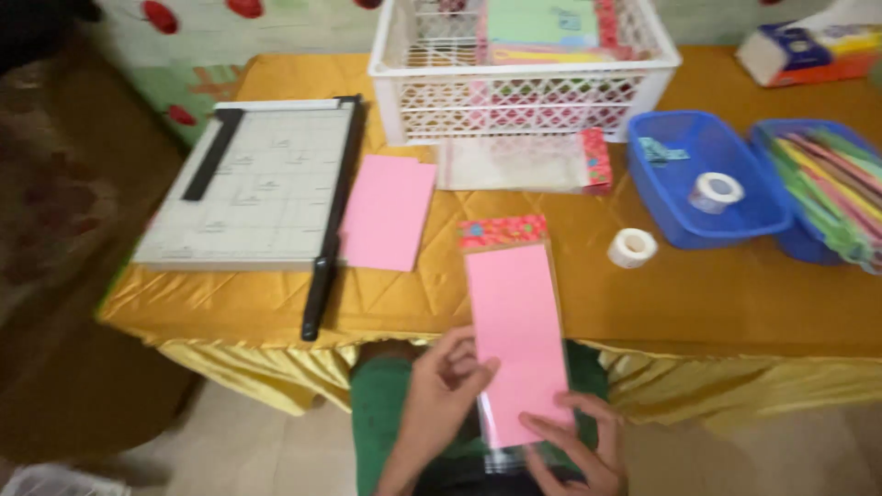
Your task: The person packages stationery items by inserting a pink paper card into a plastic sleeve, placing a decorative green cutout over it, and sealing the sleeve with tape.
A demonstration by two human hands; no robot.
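In the head view, your left hand pinches the left edge of a pink paper strip near its lower end, fingers pressed together on it. Your right hand has its fingers closed on the bottom of the clear sleeve that the strip sits in. The strip looks already seated most of the way inside, its top near the sleeve's red patterned header; I judge that only the closing of the open bottom end is left. The strip hangs over the near edge of the gold-clothed table, above your lap. Its long axis runs away from you, tilted slightly left at the far end, header pointing toward the white basket. A second pink sheet lies beside the paper cutter.
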